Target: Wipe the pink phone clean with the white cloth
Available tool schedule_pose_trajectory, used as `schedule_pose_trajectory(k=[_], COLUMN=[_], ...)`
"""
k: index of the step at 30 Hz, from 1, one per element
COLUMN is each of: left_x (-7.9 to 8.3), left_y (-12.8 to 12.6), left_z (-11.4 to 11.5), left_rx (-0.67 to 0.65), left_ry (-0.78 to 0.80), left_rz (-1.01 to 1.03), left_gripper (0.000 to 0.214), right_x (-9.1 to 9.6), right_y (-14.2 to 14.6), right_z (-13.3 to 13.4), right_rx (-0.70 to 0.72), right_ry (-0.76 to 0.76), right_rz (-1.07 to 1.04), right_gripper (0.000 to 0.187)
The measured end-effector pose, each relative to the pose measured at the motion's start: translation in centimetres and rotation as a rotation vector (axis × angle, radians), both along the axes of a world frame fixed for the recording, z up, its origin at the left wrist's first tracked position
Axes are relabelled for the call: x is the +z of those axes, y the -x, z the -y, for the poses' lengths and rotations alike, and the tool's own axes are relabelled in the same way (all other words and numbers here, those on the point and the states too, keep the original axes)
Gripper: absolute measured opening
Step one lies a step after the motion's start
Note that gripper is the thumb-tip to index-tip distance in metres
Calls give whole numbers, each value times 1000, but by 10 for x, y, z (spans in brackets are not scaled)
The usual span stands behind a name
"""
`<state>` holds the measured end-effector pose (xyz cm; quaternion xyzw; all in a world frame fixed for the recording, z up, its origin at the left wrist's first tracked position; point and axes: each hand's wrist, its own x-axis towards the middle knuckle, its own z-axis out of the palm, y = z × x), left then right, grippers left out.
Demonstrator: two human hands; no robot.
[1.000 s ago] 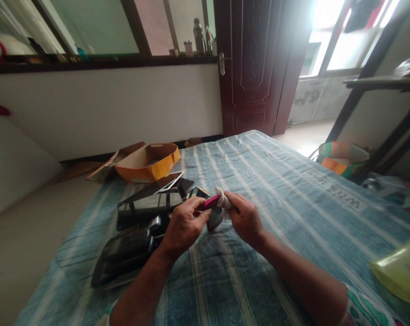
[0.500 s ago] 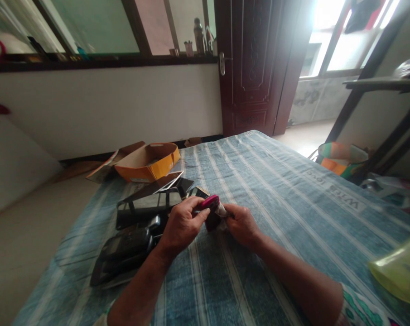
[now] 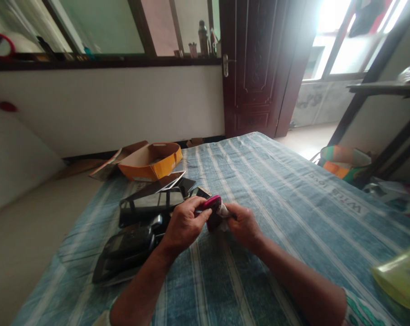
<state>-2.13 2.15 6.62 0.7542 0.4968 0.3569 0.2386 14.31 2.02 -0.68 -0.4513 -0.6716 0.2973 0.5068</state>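
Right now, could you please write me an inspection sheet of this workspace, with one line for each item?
Surface: blue striped cloth, covering the top.
Job's things: pink device, likely a phone, with the white cloth against it.
Clutter: pile of dark flat devices at the left; orange box at the far left corner; yellow-green plastic at the near right.
Hands: left hand grips the pink device; right hand grips the white cloth.
Cables: nothing seen.
Surroundings: dark door; window ledge with bottles; shelf frame at the right.
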Motion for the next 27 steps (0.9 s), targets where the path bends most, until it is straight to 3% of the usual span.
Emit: schedule_pose_trajectory(k=[8,13,19,27], left_x=[-11,-24,-34,-43], left_y=[-8,-21,-24,-24], left_z=[-2,-3,-9,-21], left_rx=[51,78,144,154], left_ry=[-64,163,387,499], left_rz=[128,406,644,611], left_gripper=[15,20,22,21], right_x=[7,5,2,0], right_y=[-1,-4,-8,-20], right_z=[-1,-3,-3,-5], right_rx=[-104,-165,-211,-274], right_ry=[-366,-508,-450,-204], right_rz=[105,346,574,740], right_gripper=[54,43,30,33])
